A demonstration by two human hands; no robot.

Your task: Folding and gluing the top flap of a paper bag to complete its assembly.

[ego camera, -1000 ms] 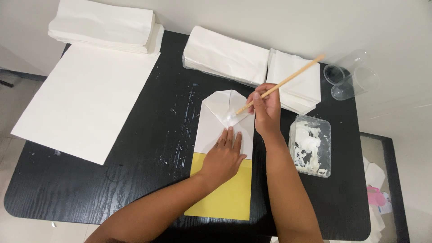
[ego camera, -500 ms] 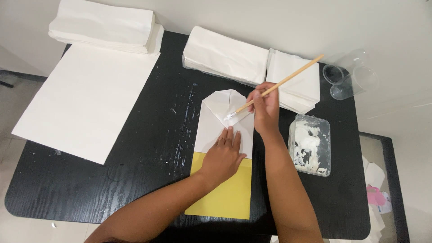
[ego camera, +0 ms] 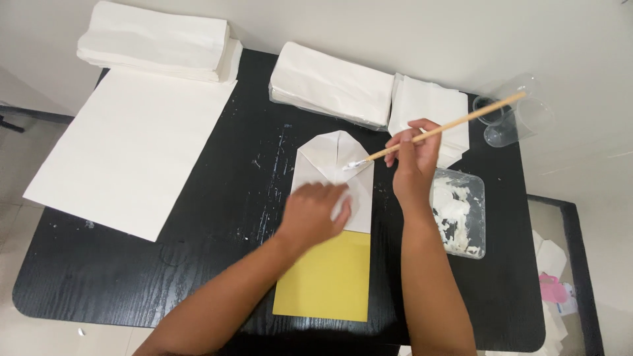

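Centrally on black table (ego camera: 198, 264): folded white paper bag (ego camera: 333, 171) lying on yellow sheet (ego camera: 326, 280). Left hand (ego camera: 313, 214) flat on bag, blurred, fingers seem loosely spread. Right hand (ego camera: 412, 165) pinching wooden brush (ego camera: 435, 132) between thumb and fingers; bristle tip touching bag's folded flap. Clear tray of white paste (ego camera: 458, 212) just right of right wrist. Large white sheet (ego camera: 132, 151) left; white paper stacks (ego camera: 330, 86) far side; clear cups (ego camera: 511, 118) far right.

Bright, even overhead light, soft shadows, faint glare on the black table (ego camera: 198, 277); left hand (ego camera: 313, 214) motion-blurred.
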